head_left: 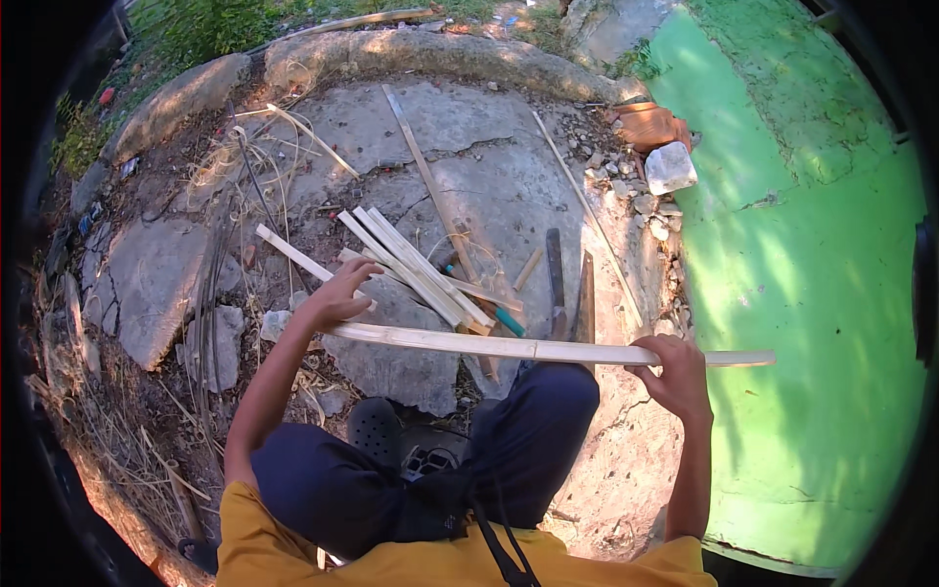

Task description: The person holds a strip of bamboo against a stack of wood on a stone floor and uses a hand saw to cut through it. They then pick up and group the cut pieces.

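A long, pale bamboo strip [469,343] lies crosswise above my knees. My right hand [675,374] is closed around it near its right end, with the tip sticking out past the fingers. My left hand [339,295] curls over the strip's left part, fingers bent and thumb below. Another pale length [291,251] slants up and left from under this hand; whether it belongs to the same strip is hidden. Just beyond my hands, a bundle of cut bamboo strips [411,264] rests on the broken concrete, with a green handle-like piece [509,321] beside its near end.
Two dark, blade-like pieces [556,279] stand by my knee. Long thin sticks [587,215] lie farther off. Fibre shavings [249,161] spread at left. A white stone block [671,168] and rubble edge the green-painted floor [782,293]. A low stone kerb [421,54] curves behind.
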A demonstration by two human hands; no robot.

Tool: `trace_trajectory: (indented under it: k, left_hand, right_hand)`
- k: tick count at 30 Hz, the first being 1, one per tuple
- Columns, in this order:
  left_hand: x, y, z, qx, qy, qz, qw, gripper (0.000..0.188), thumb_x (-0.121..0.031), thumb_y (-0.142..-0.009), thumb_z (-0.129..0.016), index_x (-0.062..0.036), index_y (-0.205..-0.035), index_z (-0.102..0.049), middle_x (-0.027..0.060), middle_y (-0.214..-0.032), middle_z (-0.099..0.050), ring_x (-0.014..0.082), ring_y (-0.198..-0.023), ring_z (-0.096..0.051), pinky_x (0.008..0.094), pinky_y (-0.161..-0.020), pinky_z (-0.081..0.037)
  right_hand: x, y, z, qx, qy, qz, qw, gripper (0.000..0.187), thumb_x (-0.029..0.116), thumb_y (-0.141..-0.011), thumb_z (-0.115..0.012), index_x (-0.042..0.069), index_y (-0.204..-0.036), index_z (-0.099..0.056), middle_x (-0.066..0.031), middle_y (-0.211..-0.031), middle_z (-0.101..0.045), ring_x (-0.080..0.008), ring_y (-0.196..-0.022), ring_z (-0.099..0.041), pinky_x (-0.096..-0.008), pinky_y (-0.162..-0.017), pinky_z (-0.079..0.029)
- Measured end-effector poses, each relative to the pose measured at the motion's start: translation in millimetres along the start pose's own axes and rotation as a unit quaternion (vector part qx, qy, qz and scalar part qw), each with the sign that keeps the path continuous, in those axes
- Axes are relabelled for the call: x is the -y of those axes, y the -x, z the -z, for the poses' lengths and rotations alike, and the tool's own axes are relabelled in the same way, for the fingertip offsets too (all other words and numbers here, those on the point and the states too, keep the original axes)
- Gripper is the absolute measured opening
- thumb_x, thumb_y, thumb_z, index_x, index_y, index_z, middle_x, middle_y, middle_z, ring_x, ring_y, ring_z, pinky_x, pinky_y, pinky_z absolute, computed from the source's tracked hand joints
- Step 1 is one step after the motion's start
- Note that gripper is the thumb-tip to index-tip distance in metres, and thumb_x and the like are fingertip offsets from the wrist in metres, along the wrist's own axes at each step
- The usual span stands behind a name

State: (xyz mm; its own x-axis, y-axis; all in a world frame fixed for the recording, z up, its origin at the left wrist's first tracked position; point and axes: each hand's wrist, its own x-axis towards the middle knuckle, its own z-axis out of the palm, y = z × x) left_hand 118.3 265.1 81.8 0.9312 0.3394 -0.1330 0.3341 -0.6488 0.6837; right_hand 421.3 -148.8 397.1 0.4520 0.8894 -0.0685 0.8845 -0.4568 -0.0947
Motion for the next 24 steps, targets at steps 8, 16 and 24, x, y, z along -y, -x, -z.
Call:
trace_trajectory:
  k: [8, 16, 24]
  left_hand:
    - [-105, 16, 64, 0.128, -0.083, -0.076, 0.985, 0.034, -0.039, -0.075, -0.077, -0.0076, -0.087, -0.075, 0.0150, -0.076, -0.071, 0.0377, -0.078, -0.071, 0.0476, -0.071, -0.054]
    - [-158, 3, 104, -0.042, -0.178, -0.102, 0.978, 0.017, -0.014, -0.065, -0.075, -0.0111, -0.081, -0.074, 0.0134, -0.073, -0.070, 0.0356, -0.076, -0.071, 0.0462, -0.069, -0.057]
    - [-146, 9, 115, -0.059, -0.200, -0.105, 0.972, 0.014, -0.012, -0.064, -0.073, -0.0094, -0.077, -0.071, 0.0144, -0.070, -0.068, 0.0363, -0.070, -0.070, 0.0486, -0.065, -0.055]
  right_hand:
    - [-4, 12, 58, 0.068, 0.021, -0.113, 0.991, 0.019, 0.016, -0.069, -0.080, 0.006, -0.083, -0.071, -0.0136, -0.073, -0.069, -0.0337, -0.069, -0.069, -0.0412, -0.063, -0.052]
    - [-26, 70, 28, 0.036, 0.064, -0.164, 0.984, 0.016, 0.019, -0.069, -0.076, 0.007, -0.071, -0.065, -0.0189, -0.061, -0.060, -0.0360, -0.057, -0.064, -0.0441, -0.057, -0.050]
    - [-11, 67, 30, -0.022, 0.116, -0.126, 0.985, 0.014, 0.015, -0.072, -0.074, 0.009, -0.072, -0.062, -0.0193, -0.063, -0.060, -0.0420, -0.064, -0.063, -0.0478, -0.059, -0.048]
